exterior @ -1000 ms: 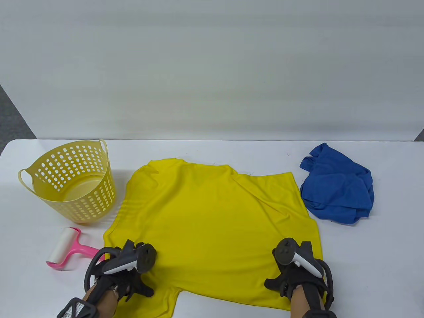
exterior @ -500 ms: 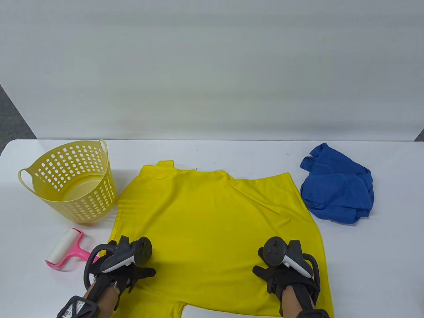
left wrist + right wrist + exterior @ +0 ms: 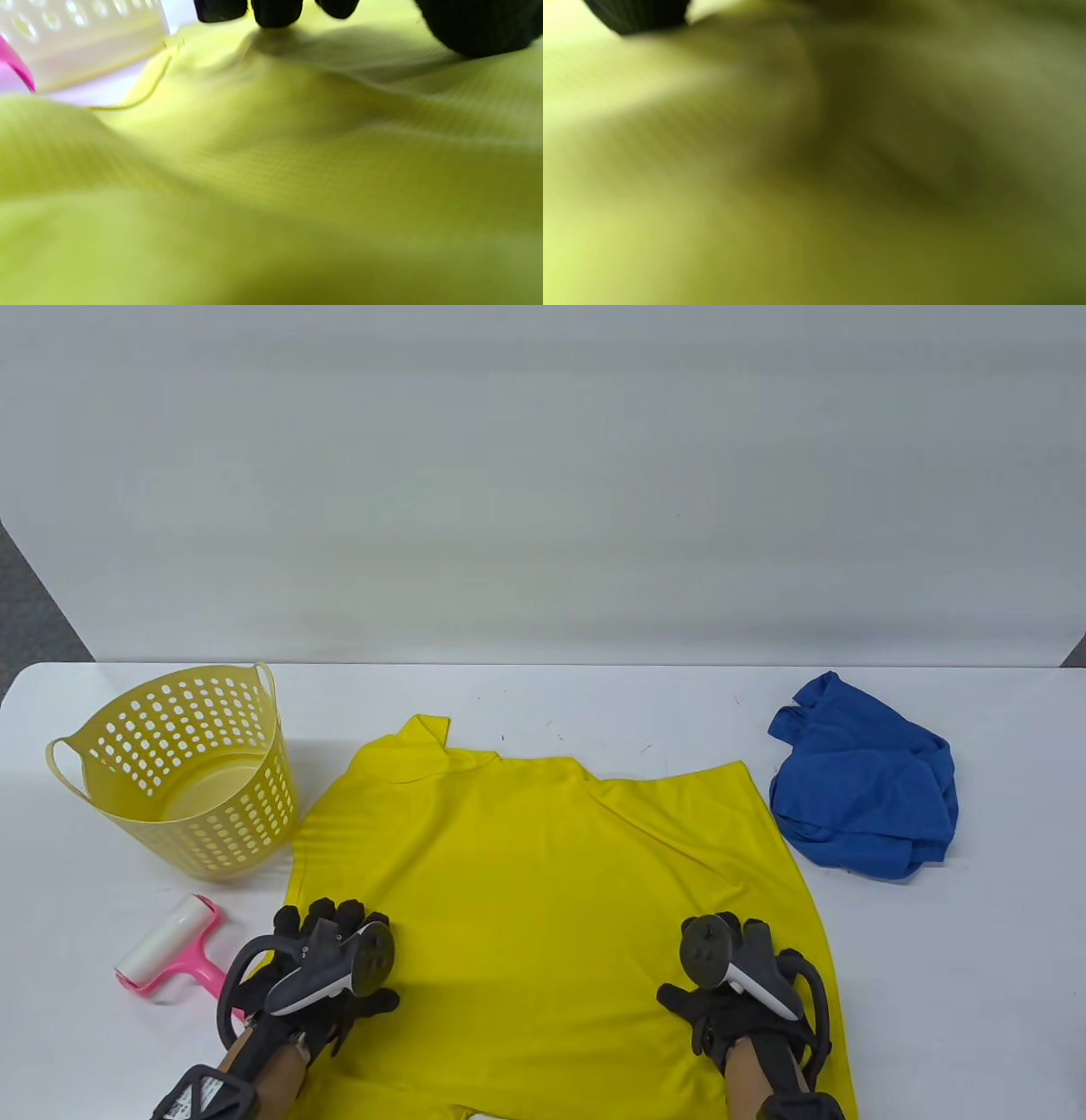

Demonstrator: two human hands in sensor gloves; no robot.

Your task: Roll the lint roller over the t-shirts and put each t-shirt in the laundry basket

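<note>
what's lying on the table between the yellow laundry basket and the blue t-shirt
In the table view, the spread-out yellow t-shirt fills most of the stretch between the perforated yellow plastic laundry basket and the crumpled blue t-shirt, with strips of bare white table either side.

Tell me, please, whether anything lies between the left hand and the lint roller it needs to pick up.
Nothing visible does. The lint roller lies on bare table just left of the left hand, which rests on the yellow t-shirt. The laundry basket stands farther back, out of that path.
</note>
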